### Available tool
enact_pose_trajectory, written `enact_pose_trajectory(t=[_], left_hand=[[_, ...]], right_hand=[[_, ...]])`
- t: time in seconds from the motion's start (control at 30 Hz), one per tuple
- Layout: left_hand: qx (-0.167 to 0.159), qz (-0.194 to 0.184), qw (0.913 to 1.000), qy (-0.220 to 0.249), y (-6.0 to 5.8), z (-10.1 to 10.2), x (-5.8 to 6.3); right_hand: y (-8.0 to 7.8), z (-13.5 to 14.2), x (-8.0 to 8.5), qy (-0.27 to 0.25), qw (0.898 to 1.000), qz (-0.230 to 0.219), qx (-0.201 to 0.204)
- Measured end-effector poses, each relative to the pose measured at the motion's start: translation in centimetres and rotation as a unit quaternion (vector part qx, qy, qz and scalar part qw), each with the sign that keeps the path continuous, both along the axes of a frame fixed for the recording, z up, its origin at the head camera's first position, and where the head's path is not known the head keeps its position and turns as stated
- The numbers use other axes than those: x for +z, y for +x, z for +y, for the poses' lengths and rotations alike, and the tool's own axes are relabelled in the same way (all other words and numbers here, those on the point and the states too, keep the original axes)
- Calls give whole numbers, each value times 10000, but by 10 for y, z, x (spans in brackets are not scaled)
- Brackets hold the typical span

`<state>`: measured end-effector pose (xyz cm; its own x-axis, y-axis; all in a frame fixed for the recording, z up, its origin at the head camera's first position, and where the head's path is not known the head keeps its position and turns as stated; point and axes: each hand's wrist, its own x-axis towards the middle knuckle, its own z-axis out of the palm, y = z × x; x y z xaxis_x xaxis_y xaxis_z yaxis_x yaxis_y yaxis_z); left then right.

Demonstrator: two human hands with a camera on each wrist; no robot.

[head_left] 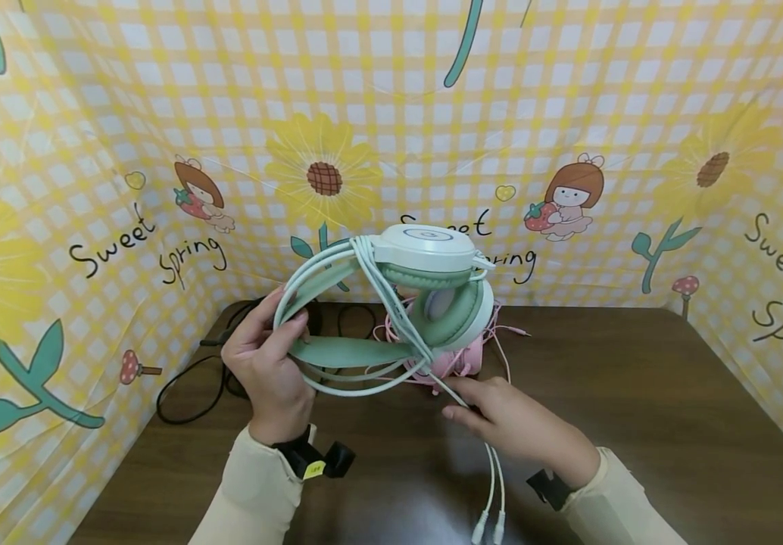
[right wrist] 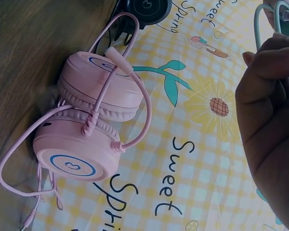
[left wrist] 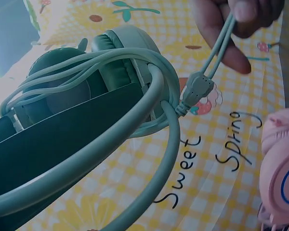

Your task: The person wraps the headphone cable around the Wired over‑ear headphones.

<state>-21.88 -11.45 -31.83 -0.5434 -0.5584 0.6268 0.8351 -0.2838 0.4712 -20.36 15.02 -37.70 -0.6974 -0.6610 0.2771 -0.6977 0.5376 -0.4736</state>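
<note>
Pale green and white headphones [head_left: 425,253] hang above the table, tilted sideways, their cable wound several times around the headband and ear cups. My left hand [head_left: 269,367] grips the headband at its bend, thumb on the near side. With thumb and fingers, my right hand [head_left: 521,424] pinches the loose cable end below the ear cups. Two plugs [head_left: 480,527] dangle beneath that hand. In the left wrist view, a cable splitter [left wrist: 198,87] sits between the wound loops and the right hand [left wrist: 245,24].
Behind the green pair, a pink headset [head_left: 468,359] with its cable lies on the brown table [head_left: 609,363]. A black headset [right wrist: 147,9] and its black cable [head_left: 190,418] lie at the back left. Checked yellow cloth [head_left: 391,98] walls off the back and sides.
</note>
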Motion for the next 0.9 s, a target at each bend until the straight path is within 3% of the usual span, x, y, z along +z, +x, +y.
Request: enact_pose_trajectory(t=[0.4,0.67,0.77,0.9], left_hand=[[331,322,9987,-201,0,-1,2],[392,194,9978,-505,-1,0,0],[408,158,9975,-559,-2,0,-1],[399,119,9974,-587,-2,1,-2]], right_hand=[[3,7,7,87,9999,-52,-100],[9,9,15,-24,9999,-23,-110],[10,10,16,-182,9998,14,126],[11,12,16,-547,9949,302,797]])
